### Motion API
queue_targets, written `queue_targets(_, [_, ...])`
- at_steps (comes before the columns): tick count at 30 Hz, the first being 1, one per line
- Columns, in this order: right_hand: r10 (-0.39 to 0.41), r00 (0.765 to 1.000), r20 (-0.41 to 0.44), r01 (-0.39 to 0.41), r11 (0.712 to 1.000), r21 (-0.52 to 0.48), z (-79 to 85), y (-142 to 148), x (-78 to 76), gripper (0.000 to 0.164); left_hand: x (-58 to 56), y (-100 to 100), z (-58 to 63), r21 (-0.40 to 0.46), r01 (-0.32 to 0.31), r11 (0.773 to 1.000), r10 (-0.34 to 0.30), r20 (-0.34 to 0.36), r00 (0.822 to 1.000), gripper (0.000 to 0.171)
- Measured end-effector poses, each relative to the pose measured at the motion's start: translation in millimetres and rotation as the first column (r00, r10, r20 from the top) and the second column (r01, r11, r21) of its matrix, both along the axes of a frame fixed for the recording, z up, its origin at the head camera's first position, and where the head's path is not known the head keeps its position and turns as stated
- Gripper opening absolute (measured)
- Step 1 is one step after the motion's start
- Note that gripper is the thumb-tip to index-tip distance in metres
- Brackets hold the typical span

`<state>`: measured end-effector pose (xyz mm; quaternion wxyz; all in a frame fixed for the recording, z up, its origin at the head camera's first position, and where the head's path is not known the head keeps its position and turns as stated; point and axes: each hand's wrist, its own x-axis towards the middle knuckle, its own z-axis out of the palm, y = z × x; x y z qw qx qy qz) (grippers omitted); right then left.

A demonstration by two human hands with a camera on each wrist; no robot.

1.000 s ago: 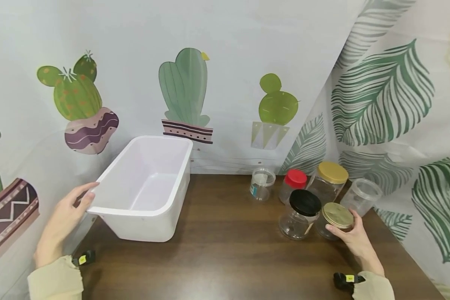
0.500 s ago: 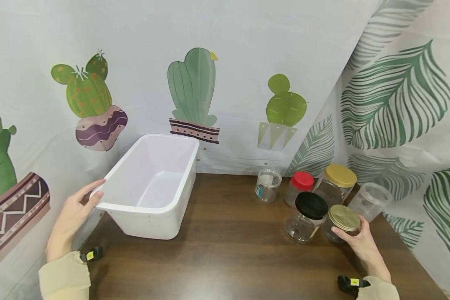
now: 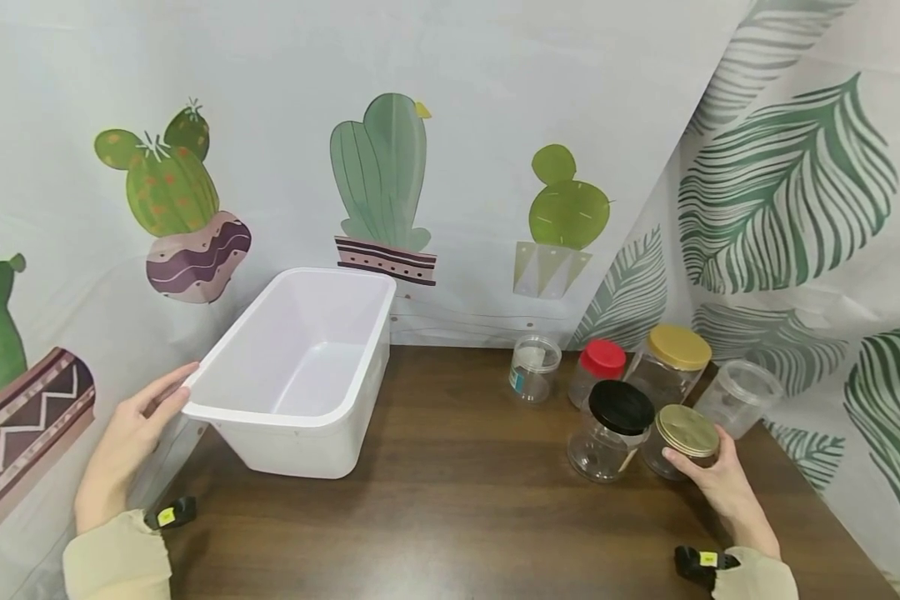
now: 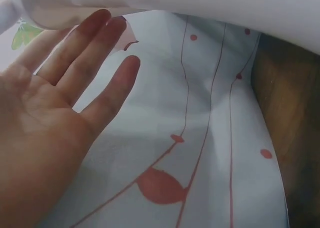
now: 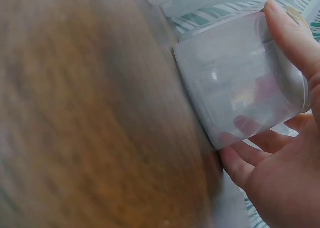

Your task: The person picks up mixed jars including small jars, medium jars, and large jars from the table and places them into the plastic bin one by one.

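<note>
Nearest on my feed, the person's left grip [image 3: 131, 425] pinches the near-left rim of a deep, white, rectangular plastic tub [image 3: 292, 450], its other fingers nearly straight beneath. The right grip [image 3: 720, 479] holds a squat, clear jar with a flat gold lid [image 3: 687, 431], thumb on one side and fingers round the other. I read the jar as roughly upright at the right of the brown wood-grain worktop [image 3: 457, 508]; I can't tell whether its base touches. The relation that counts for me: the tub lies well to the jar's left, its long axis running away from me, with the right hand nearer the jar.

Just left of that jar stands a clear, black-lidded jar [image 3: 618, 410]. Beyond are a lidless, clear cup [image 3: 738, 396], a red-lidded clear jar [image 3: 600, 362], a taller, yellow-lidded clear jar [image 3: 671, 354] and a small, clear pot with a blue label [image 3: 534, 371]. Behind everything hangs a pale, cactus-printed cloth [image 3: 472, 167].
</note>
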<state>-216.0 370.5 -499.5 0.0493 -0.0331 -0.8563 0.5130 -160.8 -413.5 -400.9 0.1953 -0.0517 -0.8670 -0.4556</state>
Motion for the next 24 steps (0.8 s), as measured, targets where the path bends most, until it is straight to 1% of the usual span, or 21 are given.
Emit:
queue_targets(3, [-0.002, 1.000, -0.002, 0.002, 1.000, -0.005, -0.8, 0.1, 0.0, 0.098, -1.7, 0.5, -0.4, 0.009, -0.009, 1.000, 0.009, 0.000, 1.000, 0.043])
queue_targets(8, [-0.011, 1.000, 0.011, 0.011, 1.000, -0.018, -0.6, -0.3, -0.1, 0.099, -7.3, 3.3, 1.2, -0.016, -0.086, 0.996, 0.086, 0.005, 0.996, 0.042])
queue_targets(10, [-0.008, 1.000, 0.018, 0.009, 1.000, -0.023, 0.4, 0.2, -0.3, 0.099, -9.6, 4.3, 2.0, -0.022, -0.110, 0.994, 0.110, 0.016, 0.994, 0.043])
queue_targets(16, [0.004, 0.999, 0.041, -0.003, 1.000, -0.010, 2.6, 1.6, 0.4, 0.100, -14.4, 4.1, 2.7, -0.023, -0.146, 0.989, 0.147, 0.060, 0.987, 0.047])
queue_targets(20, [0.022, 1.000, 0.008, -0.022, 1.000, 0.017, 0.9, 0.0, -0.6, 0.094, -13.6, 1.4, 1.8, -0.039, -0.176, 0.984, 0.179, 0.072, 0.981, 0.050])
queue_targets(24, [0.009, 1.000, -0.026, -0.007, 0.999, 0.054, 0.0, 0.7, -0.3, 0.090, -14.0, 1.7, 2.6, -0.050, -0.186, 0.981, 0.190, 0.074, 0.979, 0.053])
